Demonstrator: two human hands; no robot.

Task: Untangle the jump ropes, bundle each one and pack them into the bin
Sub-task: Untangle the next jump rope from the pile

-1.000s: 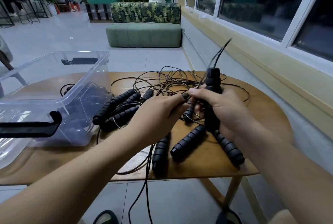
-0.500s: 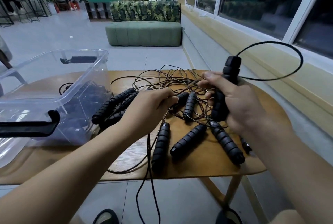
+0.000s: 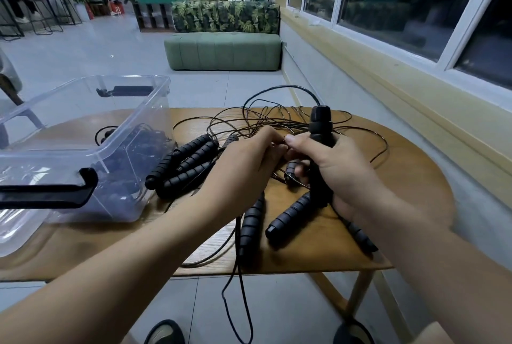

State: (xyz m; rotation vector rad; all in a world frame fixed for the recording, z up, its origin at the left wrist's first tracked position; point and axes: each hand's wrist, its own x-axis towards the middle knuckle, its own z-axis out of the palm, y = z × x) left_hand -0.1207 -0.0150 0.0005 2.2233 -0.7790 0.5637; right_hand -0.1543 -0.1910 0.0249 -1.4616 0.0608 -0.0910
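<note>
My right hand (image 3: 335,169) grips black jump rope handles (image 3: 320,133) upright above the wooden table (image 3: 410,177). My left hand (image 3: 243,160) meets it fingertip to fingertip and pinches thin black cord where the two hands touch. A tangle of cord (image 3: 266,119) lies behind the hands. Three ribbed handles (image 3: 182,166) lie side by side left of my left hand. More handles (image 3: 288,216) lie near the front edge. The clear plastic bin (image 3: 83,149) on the left holds dark bundled ropes (image 3: 133,155).
A cord loop (image 3: 238,302) hangs over the table's front edge toward the floor. The bin's black latch (image 3: 50,191) juts toward me. A green sofa (image 3: 224,50) stands beyond the table and a windowed wall runs along the right.
My right hand has brought the handles back from the right to the middle and stood them upright. The big cord loop that swung out right now arcs over the tangle. Left hand rose to meet it.
</note>
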